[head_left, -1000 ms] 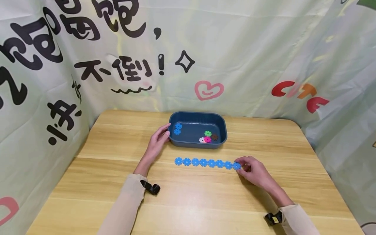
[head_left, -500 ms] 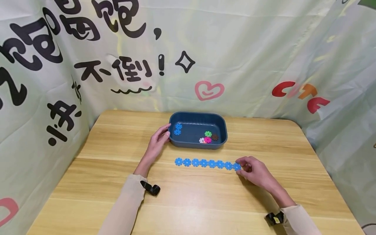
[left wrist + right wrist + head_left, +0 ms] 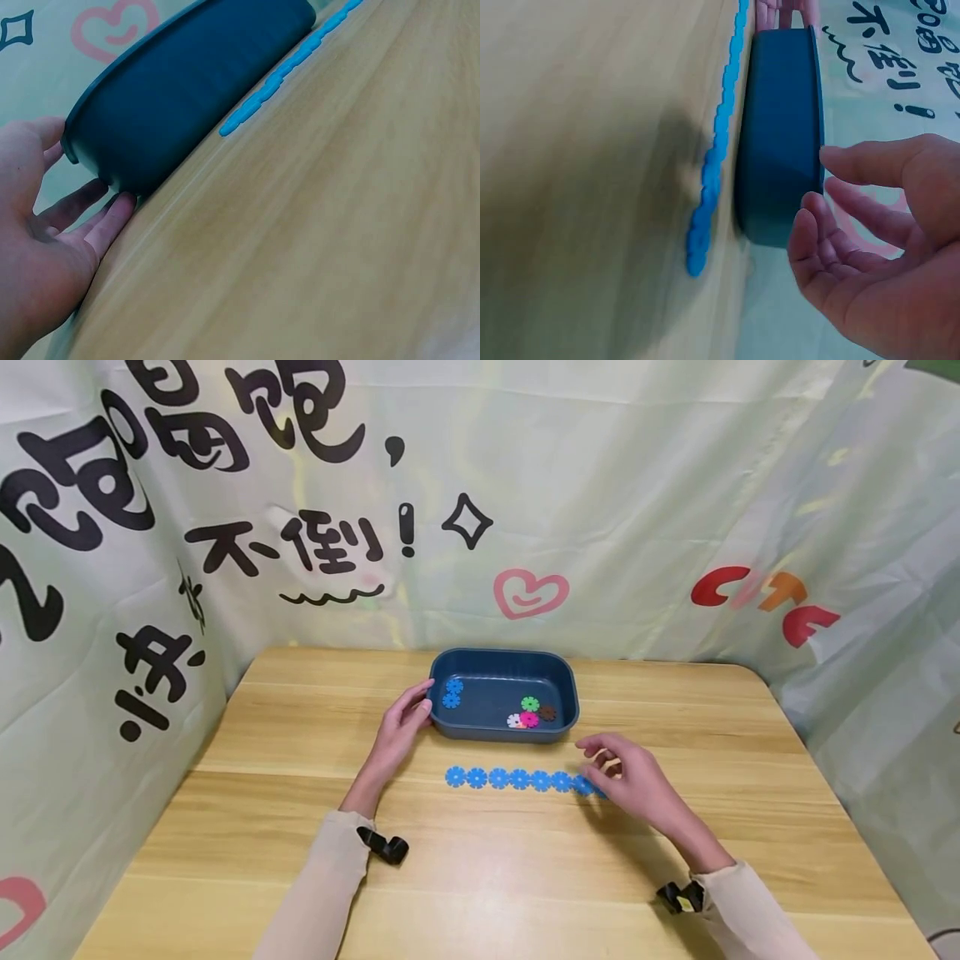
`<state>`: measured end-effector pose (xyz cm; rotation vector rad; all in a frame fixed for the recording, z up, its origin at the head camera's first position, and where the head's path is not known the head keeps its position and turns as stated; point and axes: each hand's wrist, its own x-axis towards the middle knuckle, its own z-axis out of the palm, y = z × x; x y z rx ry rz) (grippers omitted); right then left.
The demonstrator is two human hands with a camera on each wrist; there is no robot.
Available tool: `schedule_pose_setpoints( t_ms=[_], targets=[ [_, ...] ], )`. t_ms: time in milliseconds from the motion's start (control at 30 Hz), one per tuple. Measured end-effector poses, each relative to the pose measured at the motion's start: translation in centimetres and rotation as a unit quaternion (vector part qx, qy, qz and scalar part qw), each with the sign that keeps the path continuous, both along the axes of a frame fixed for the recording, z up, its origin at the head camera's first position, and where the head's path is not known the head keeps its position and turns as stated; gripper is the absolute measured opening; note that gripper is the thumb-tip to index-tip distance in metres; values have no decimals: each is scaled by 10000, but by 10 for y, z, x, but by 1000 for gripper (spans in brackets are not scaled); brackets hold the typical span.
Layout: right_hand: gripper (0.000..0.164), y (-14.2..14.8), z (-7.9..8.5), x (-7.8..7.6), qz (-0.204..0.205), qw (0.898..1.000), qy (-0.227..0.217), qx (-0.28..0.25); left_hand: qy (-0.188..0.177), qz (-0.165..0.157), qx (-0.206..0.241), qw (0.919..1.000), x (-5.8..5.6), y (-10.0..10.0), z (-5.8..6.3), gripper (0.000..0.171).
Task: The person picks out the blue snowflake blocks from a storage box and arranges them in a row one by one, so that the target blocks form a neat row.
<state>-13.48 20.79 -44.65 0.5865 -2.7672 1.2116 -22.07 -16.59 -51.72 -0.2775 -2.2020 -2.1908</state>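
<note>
A row of joined blue snowflake discs lies flat on the table, in front of a dark blue plastic box. My right hand hovers above the row's right end, hiding part of it. Its fingers are loosely bent, and the right wrist view shows nothing between thumb and fingers. My left hand rests at the box's left end, its fingertips against the outside of the wall and rim in the left wrist view. Inside the box, two blue discs touch at the left.
Green, pink, brown and white discs lie together at the box's right side. The wooden table meets a printed fabric curtain behind the box and at both sides.
My right hand has let go of the last blue disc in the row, risen and shifted left toward the box. The left hand stays at the box, and the row stays in place.
</note>
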Motion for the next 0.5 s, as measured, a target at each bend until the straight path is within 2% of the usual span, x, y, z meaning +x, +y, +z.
schedule_pose_setpoints(
  t_ms=[233,500],
  targets=[
    [31,-15,10,-10,76,9990,257,-364,45,-52,-19,10000,-1,1,1,47],
    [31,-35,19,-20,349,9973,192,-621,2,-2,15,10000,1,0,1,45]
  ],
)
